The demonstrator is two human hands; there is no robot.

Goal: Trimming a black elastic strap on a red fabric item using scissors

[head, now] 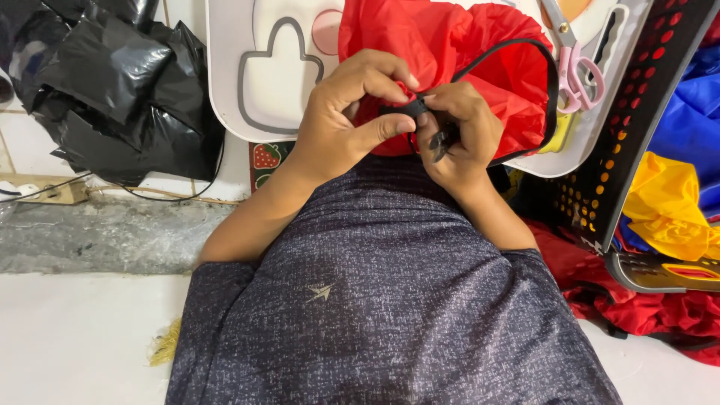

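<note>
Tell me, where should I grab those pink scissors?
Take the pink scissors by their pink handle loops, reaching in from below. The loops hang lowest and face you, while the metal blades point up and away toward the board's top edge.

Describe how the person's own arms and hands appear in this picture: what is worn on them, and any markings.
Both forearms are bare. The left hand and right hand wear no gloves, and no rings or watch can be seen. The short sleeves belong to a dark grey, speckled shirt that bears a small pale logo on the fabric.
</note>
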